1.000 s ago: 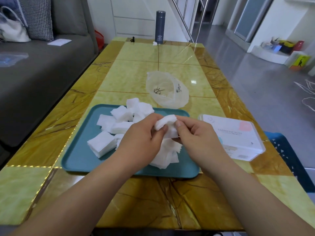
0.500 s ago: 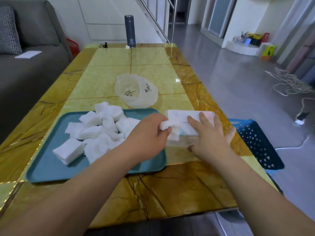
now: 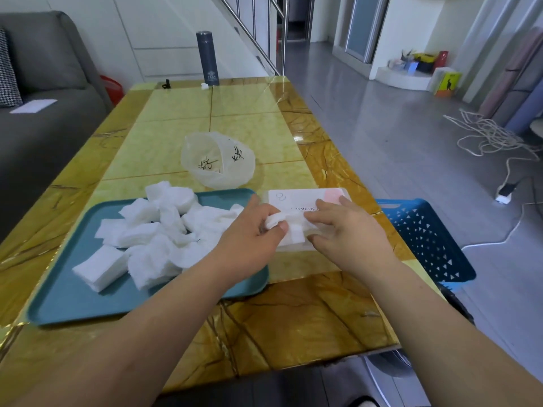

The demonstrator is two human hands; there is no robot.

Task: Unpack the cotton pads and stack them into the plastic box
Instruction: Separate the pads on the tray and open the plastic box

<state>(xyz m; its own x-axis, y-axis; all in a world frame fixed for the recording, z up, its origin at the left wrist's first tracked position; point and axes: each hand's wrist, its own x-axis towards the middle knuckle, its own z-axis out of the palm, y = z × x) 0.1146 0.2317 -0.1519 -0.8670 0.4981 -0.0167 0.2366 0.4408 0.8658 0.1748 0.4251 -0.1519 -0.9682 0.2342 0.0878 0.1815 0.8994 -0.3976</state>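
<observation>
A heap of white cotton pads (image 3: 164,230) lies on a teal tray (image 3: 73,301) at the left of the table. To the tray's right sits the clear plastic box (image 3: 296,201) with a white and pink lid. My left hand (image 3: 252,239) pinches a small wad of cotton pads (image 3: 289,227) at the box's near left corner. My right hand (image 3: 346,227) lies on the box lid, fingers spread and fairly straight, its thumb at the box's front edge. The box's inside is hidden.
An empty crumpled plastic bag (image 3: 217,163) lies behind the tray. A dark flask (image 3: 208,62) stands at the table's far end. A blue perforated basket (image 3: 423,239) sits on the floor right of the table, with cables (image 3: 493,136) beyond. A grey sofa (image 3: 44,113) runs along the left.
Both hands moved from over the tray to the plastic box on the right, my left hand carrying the pad wad. My right hand let go of the wad and settled on the box lid.
</observation>
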